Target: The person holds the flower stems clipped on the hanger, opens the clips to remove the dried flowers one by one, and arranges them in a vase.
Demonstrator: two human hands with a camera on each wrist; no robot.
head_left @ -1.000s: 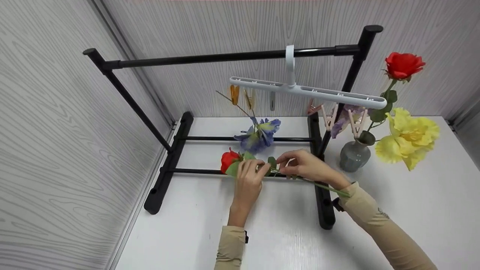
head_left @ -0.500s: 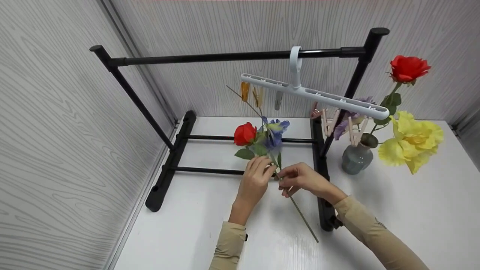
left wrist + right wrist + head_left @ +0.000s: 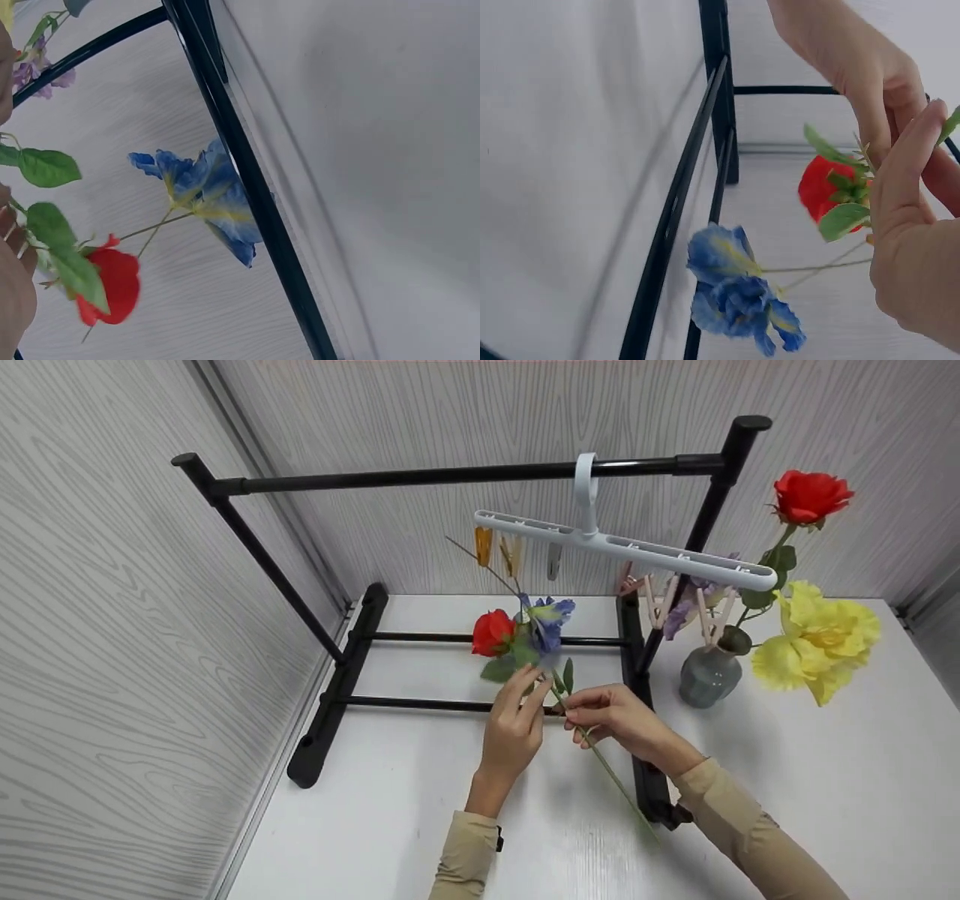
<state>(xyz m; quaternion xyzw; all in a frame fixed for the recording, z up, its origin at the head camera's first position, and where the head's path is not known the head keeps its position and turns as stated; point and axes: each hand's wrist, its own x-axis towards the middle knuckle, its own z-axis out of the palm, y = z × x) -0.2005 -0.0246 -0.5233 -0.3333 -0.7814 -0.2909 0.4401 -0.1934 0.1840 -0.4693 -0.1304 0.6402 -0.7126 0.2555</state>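
Observation:
A red rose with green leaves slants across the middle, bloom up and to the left, its stem running down to the lower right. Thumb and fingers of my right hand pinch that stem below the leaves. My left hand is at the leaves just under the bloom, fingers extended and slightly apart, tips blurred. In the head view, the rose bloom overlaps a blue flower, which hangs head down below the hanger. The right wrist view shows the two hands close together beside the rose bloom.
A black rack carries a pale hanger with orange and pink clips. At the right, a grey vase holds another red rose and a yellow flower. A purple flower is near it.
The rose has turned from nearly level to slanting, its bloom moving up beside the blue flower and its stem end swinging down. Both hands moved slightly; the left fingers have spread a little.

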